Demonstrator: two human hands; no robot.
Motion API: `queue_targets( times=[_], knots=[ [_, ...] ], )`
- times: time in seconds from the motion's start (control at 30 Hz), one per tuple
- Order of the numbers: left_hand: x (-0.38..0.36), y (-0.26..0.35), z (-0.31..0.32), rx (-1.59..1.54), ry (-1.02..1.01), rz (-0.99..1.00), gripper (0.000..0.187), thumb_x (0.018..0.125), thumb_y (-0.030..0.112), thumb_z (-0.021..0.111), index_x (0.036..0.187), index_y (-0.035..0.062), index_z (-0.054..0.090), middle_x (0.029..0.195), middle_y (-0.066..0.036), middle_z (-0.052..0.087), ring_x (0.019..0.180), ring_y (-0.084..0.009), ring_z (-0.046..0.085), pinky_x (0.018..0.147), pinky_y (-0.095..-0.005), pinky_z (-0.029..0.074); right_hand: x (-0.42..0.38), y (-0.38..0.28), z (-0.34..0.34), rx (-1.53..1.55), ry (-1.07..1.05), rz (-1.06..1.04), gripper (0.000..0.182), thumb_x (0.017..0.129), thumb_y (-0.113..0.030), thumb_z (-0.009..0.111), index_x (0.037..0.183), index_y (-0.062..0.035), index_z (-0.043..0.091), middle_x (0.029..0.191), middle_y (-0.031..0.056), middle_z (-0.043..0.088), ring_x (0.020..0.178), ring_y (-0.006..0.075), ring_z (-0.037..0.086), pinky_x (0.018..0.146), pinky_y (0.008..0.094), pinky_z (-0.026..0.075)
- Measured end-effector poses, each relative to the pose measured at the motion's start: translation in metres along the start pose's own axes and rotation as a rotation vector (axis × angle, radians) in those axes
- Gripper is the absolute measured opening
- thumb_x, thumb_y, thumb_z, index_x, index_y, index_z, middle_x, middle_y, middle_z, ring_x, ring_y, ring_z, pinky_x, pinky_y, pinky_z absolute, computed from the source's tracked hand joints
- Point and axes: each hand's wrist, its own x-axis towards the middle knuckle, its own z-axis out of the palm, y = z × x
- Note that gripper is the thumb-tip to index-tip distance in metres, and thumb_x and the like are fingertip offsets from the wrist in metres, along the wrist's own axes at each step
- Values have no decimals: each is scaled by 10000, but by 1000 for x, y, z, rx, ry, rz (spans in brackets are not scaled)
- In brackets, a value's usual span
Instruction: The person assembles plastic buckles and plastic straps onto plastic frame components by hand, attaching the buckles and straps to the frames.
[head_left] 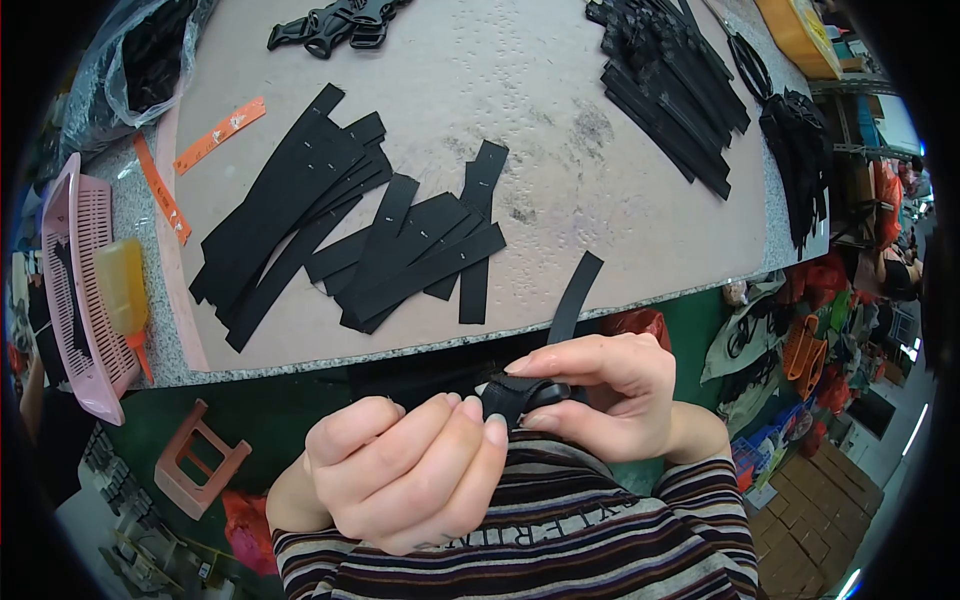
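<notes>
Just off the table's front edge, my left hand (405, 470) is closed, its fingertips pinching the folded end of a black webbing strap (576, 295). My right hand (610, 395) grips the same strap between thumb and fingers, at a black plastic buckle (548, 394) that the webbing passes around. The strap's free end sticks up past my right hand toward the table. Fingers partly cover the buckle, so its exact type is hidden. Loose black strap pieces (420, 255) with small white marks lie beyond my hands, beside a fanned stack of straps (285, 180).
Black buckles (345, 25) lie at the table's far side. Bundled straps (670, 100) and black-handled scissors (750, 62) are at the right. Orange marked strips (220, 135), a pink basket (95, 290) and a yellowish glue bottle (122, 290) are left. A pink stool (200, 460) stands below.
</notes>
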Motion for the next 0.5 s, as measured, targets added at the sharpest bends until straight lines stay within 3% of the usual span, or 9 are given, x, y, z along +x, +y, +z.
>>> queue_targets(
  times=[0.2, 0.27, 0.43, 0.5],
  knots=[
    [3, -1, -2, -71, -28, -57, 134, 770, 40, 722, 893, 89, 703, 830, 0, 676, 732, -118, 655, 589, -219, 360, -2, 0, 0, 151, 1, 117, 322, 840, 23, 768, 1146, 72, 682, 1051, 153, 750, 929, 146, 734, 833, 253, 573],
    [2, -4, -2, -98, -31, -36, 136, 763, 29, 728, 888, 76, 701, 834, -16, 676, 737, -129, 659, 592, -221, 409, -3, -1, 1, 257, 16, 193, 290, 857, 24, 751, 1134, 74, 682, 1040, 143, 752, 933, 135, 726, 845, 252, 560],
    [5, -9, -5, -251, -84, -72, 122, 764, 27, 721, 876, 22, 673, 841, -80, 670, 756, -187, 680, 672, -263, 587, 10, -6, -9, 166, -164, 178, 184, 923, -30, 680, 1084, 59, 683, 928, 132, 750, 868, 105, 712, 753, 237, 538],
    [2, -9, -7, -210, -112, 30, 120, 767, 28, 712, 879, 23, 671, 841, -83, 673, 759, -185, 681, 691, -268, 596, 14, -8, -10, 93, -195, 143, 143, 919, -62, 678, 1016, 41, 699, 839, 124, 741, 779, 118, 719, 674, 240, 529]
  ],
)
